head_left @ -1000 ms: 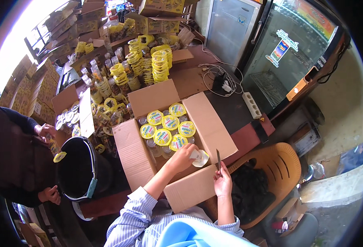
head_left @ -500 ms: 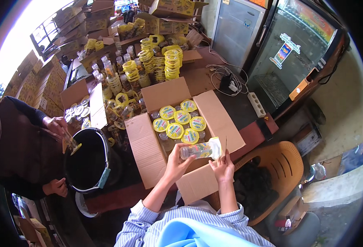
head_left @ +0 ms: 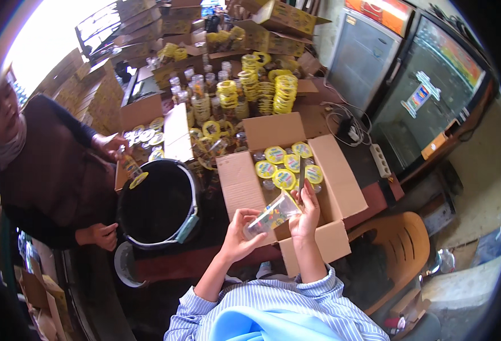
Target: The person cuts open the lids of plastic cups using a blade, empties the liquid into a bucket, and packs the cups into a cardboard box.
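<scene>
Where fingers (head_left: 242, 215) grip, clear cup (head_left: 272, 217), colourfully printed

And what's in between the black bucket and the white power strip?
In the head view, the open cardboard box with yellow-topped cups sits between the bucket and the power strip.

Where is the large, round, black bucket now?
In the head view, the bucket is left of centre, between a co-worker and the open brown cardboard box.

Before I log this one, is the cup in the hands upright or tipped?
Tipped: the clear cup slants between the left hand and the right hand, its wide end toward the right.
</scene>
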